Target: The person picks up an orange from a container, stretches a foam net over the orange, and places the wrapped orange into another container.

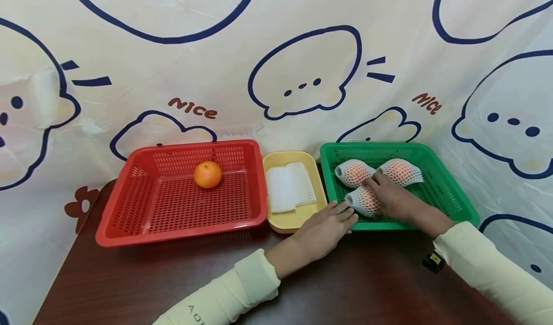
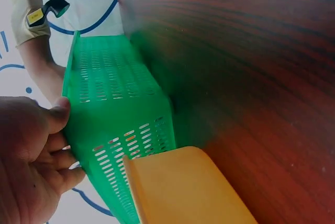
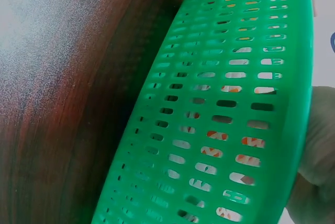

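Observation:
In the head view, three oranges in white foam nets lie in the green basket (image 1: 449,195). My right hand (image 1: 395,198) reaches over the near rim and grips the nearest netted orange (image 1: 362,201), its fingertips between that one and the two behind, a left netted orange (image 1: 355,172) and a right netted orange (image 1: 402,171). The thumb is mostly hidden. At the basket's near left corner, my left hand (image 1: 324,229) rests with extended fingers, touching the rim. The left wrist view shows its thumb (image 2: 60,114) against the green rim.
To the left, a red basket (image 1: 129,238) holds one bare orange (image 1: 208,174). Between the baskets stands a yellow tray (image 1: 304,222) with flat white foam nets (image 1: 282,190). A patterned cloth (image 1: 302,133) hangs behind the dark wooden table (image 1: 345,286).

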Tool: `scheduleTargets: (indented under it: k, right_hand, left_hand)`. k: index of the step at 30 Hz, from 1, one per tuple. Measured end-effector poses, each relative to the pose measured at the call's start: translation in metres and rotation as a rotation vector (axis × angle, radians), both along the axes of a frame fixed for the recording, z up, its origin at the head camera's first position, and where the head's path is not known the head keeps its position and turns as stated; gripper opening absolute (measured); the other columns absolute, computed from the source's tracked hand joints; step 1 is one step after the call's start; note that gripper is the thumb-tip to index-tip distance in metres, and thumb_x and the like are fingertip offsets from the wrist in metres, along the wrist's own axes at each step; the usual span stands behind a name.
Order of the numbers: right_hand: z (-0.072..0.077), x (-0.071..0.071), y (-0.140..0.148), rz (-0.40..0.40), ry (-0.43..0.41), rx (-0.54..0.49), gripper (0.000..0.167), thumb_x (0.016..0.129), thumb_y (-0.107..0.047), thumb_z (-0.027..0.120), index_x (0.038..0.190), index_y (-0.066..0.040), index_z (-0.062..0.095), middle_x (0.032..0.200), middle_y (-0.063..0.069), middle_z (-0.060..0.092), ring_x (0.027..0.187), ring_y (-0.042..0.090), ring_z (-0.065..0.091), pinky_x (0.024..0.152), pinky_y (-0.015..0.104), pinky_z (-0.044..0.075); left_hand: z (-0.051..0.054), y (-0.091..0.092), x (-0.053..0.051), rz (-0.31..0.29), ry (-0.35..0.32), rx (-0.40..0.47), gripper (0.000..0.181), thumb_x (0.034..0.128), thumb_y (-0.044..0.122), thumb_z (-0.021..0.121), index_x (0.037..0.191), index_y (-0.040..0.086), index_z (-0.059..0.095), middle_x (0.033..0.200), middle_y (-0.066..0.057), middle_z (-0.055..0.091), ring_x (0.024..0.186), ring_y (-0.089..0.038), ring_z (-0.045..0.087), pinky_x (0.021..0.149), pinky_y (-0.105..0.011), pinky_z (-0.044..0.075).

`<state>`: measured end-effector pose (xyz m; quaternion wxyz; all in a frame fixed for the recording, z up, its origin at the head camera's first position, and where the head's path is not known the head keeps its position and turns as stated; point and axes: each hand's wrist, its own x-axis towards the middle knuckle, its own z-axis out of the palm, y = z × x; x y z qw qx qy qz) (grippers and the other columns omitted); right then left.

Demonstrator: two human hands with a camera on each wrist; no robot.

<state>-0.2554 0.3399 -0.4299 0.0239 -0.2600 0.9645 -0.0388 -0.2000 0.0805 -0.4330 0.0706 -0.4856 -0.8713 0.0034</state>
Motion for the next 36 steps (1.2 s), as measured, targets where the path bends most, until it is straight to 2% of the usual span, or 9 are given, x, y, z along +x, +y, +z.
scheduleTargets:
  k: [6,9,13,16,19,23,27,31,36]
  right_hand:
    - [-0.001,0.001,0.002,0.007,-0.009,-0.01,0.075,0.07,-0.011,0.095,0.132,-0.004,0.053,0.124,0.017,0.052,0.117,0.038,0.055,0.091,0.055,0.054]
    - [0.0,0.0,0.003,0.006,-0.002,-0.01,0.076,0.07,-0.011,0.095,0.132,-0.004,0.053,0.125,0.018,0.052,0.118,0.038,0.055,0.092,0.056,0.054]
    - [0.0,0.0,0.003,0.012,0.009,-0.014,0.08,0.069,-0.012,0.096,0.134,-0.001,0.051,0.124,0.019,0.051,0.116,0.037,0.054,0.092,0.055,0.054]
    - [0.004,0.001,0.002,0.02,0.01,-0.019,0.082,0.07,-0.014,0.096,0.135,0.001,0.05,0.124,0.02,0.052,0.115,0.037,0.054,0.093,0.055,0.053]
    - [0.012,0.0,-0.003,0.023,0.013,-0.014,0.08,0.073,-0.015,0.094,0.137,0.003,0.049,0.125,0.022,0.053,0.116,0.038,0.054,0.094,0.055,0.052]
    - [0.03,-0.007,-0.031,0.008,0.006,-0.037,0.07,0.085,-0.023,0.085,0.14,0.002,0.05,0.13,0.021,0.053,0.119,0.034,0.054,0.097,0.052,0.054]
    - [0.05,-0.018,-0.086,0.011,-0.031,-0.105,0.061,0.096,-0.034,0.074,0.142,-0.002,0.05,0.136,0.017,0.051,0.125,0.03,0.051,0.104,0.048,0.052]
    - [0.066,-0.031,-0.155,0.031,-0.093,-0.182,0.057,0.1,-0.038,0.068,0.144,-0.008,0.049,0.142,0.013,0.05,0.128,0.026,0.051,0.108,0.044,0.051]
    - [0.075,-0.057,-0.24,0.086,-0.163,-0.255,0.057,0.101,-0.04,0.065,0.146,-0.012,0.046,0.145,0.008,0.049,0.13,0.021,0.05,0.111,0.037,0.049]
  left_hand:
    - [-0.004,-0.001,0.0,0.005,-0.052,0.054,0.043,0.1108,0.026,0.045,0.153,0.016,0.05,0.156,0.0,0.051,0.152,-0.018,0.037,0.127,-0.036,0.029]
    - [-0.004,-0.002,0.001,-0.006,-0.032,0.074,0.043,0.111,0.027,0.045,0.152,0.015,0.05,0.156,0.0,0.051,0.152,-0.018,0.038,0.127,-0.036,0.03]
    - [-0.005,-0.007,0.002,-0.027,0.017,0.06,0.045,0.1097,0.023,0.049,0.154,0.013,0.047,0.159,-0.002,0.047,0.153,-0.019,0.036,0.126,-0.035,0.03]
    - [-0.003,-0.015,0.005,-0.027,0.001,0.067,0.049,0.1091,0.019,0.049,0.157,0.011,0.041,0.162,-0.005,0.042,0.154,-0.02,0.033,0.126,-0.034,0.03]
    - [0.002,-0.03,0.011,0.01,-0.053,0.147,0.049,0.1105,0.021,0.045,0.158,0.01,0.039,0.163,-0.007,0.041,0.154,-0.022,0.034,0.126,-0.037,0.031]
    - [0.008,-0.07,0.025,0.112,-0.074,0.331,0.045,0.1106,0.023,0.043,0.153,0.007,0.047,0.156,-0.009,0.051,0.147,-0.025,0.045,0.124,-0.044,0.035]
    - [0.012,-0.126,0.039,0.269,-0.011,0.475,0.04,0.1073,0.02,0.05,0.144,0.005,0.055,0.148,-0.014,0.058,0.141,-0.033,0.051,0.122,-0.052,0.035]
    - [0.019,-0.185,0.049,0.452,0.036,0.532,0.042,0.1019,0.015,0.059,0.141,0.0,0.056,0.144,-0.022,0.058,0.141,-0.041,0.048,0.12,-0.061,0.032]
    - [0.026,-0.252,0.057,0.655,0.016,0.517,0.045,0.0997,0.007,0.063,0.143,-0.002,0.053,0.142,-0.028,0.056,0.14,-0.047,0.043,0.119,-0.066,0.028]
